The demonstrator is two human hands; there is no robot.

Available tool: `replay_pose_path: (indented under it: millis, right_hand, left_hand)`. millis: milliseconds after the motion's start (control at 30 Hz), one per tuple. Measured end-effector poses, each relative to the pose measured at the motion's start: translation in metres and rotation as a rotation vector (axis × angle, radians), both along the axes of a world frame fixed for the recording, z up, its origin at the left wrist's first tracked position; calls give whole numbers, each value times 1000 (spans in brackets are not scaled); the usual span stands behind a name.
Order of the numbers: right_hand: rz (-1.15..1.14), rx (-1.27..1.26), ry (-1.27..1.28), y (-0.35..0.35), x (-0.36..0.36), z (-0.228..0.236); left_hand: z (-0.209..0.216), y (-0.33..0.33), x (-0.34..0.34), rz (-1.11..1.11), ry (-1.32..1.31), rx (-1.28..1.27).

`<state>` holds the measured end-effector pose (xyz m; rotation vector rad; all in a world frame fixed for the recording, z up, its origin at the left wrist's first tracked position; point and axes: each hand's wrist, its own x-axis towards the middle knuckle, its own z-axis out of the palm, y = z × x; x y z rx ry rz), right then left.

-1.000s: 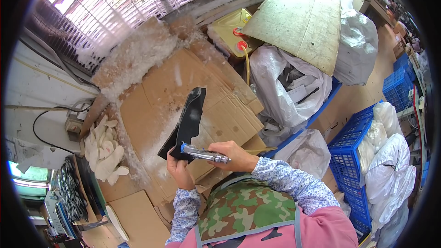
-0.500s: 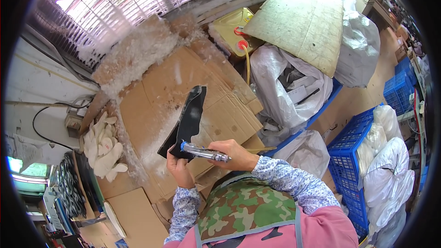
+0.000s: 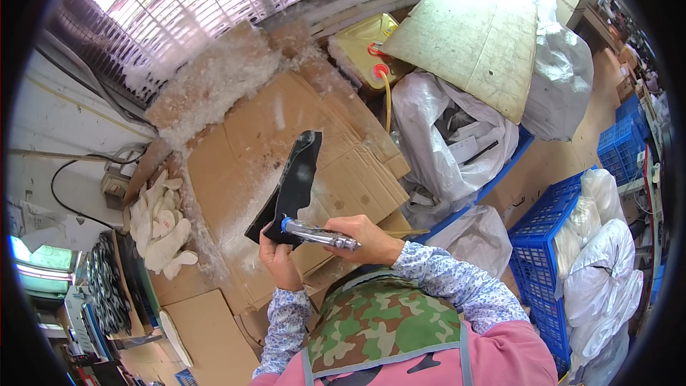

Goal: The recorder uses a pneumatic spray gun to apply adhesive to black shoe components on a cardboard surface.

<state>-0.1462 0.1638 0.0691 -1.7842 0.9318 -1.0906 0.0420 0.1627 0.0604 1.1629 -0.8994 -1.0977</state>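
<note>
My left hand (image 3: 280,266) is closed on the lower end of a flat, black, irregularly cut piece (image 3: 295,180), thumb and fingers pinching its near edge. The piece is tilted above a cardboard sheet, its far end pointing away from me. My right hand (image 3: 366,239) is wrapped round a silvery metal spray gun (image 3: 314,233) with a blue ring near its tip. That tip points left and lies close to the black piece's lower part; whether they touch I cannot tell. My fingers hide part of the gun's body.
Cardboard (image 3: 236,129) dusted with white fluff covers the bench. Pale cut pieces (image 3: 163,225) are piled at left. A yellow can (image 3: 357,46) with a hose stands at the back. Right of it are a white plastic bag (image 3: 429,121), a board (image 3: 471,43) and a blue crate (image 3: 543,236).
</note>
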Motion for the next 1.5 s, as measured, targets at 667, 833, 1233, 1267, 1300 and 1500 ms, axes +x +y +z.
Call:
replay_pose_path:
  millis: [667,833,1233,1267,1300,1500]
  right_hand:
    - [-91,5,-25,-56,27,34]
    - [-273,240,25,-100,35,47]
    - [-214,575,9,-191,73,16]
    - [-193,590,-2,-199,81,14]
    - [-187,596,6,-205,88,13]
    - [-102,646,4,-239,132,2]
  left_hand:
    - [16,-76,38,-135,236,-83]
    - [-8,-168,72,-130,365,-180]
    - [-80,-248,134,-16,-984,-407]
    - [-83,-248,138,-35,-1037,-441]
    - [-86,-250,144,-30,-1033,-430]
    - [-98,-268,172,-136,-1102,-368]
